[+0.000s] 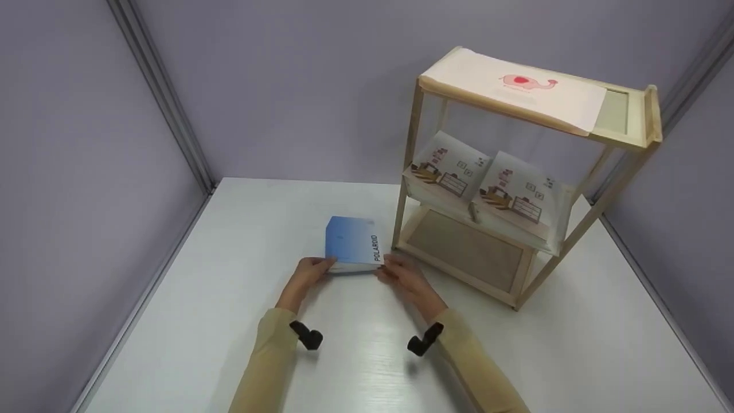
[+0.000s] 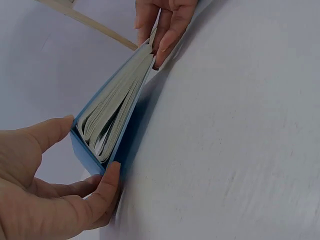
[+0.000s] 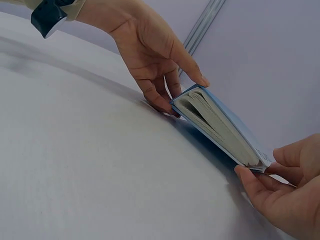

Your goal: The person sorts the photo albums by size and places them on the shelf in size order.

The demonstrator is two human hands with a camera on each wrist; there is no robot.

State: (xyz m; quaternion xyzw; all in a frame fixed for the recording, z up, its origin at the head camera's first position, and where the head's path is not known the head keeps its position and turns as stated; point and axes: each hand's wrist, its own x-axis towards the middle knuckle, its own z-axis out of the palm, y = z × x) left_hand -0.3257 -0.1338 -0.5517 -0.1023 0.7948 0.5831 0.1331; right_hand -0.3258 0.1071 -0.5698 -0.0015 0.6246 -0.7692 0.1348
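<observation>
A blue photo album with "POLAROID" printed along its cover is held between both hands, its near edge raised a little off the white table. My left hand grips the spine-side corner, thumb on the cover and fingers underneath, as the left wrist view shows. At the opposite near corner, my right hand pinches the album between thumb and fingers. Pale page edges of the album face me and fan apart slightly. In the right wrist view the album slants above its shadow on the table.
Right of the album stands a wooden rack, its leg close to the right hand. A white cloth with a pink elephant covers most of its top. Two printed fabric pockets hang mid-height. The white table meets grey walls.
</observation>
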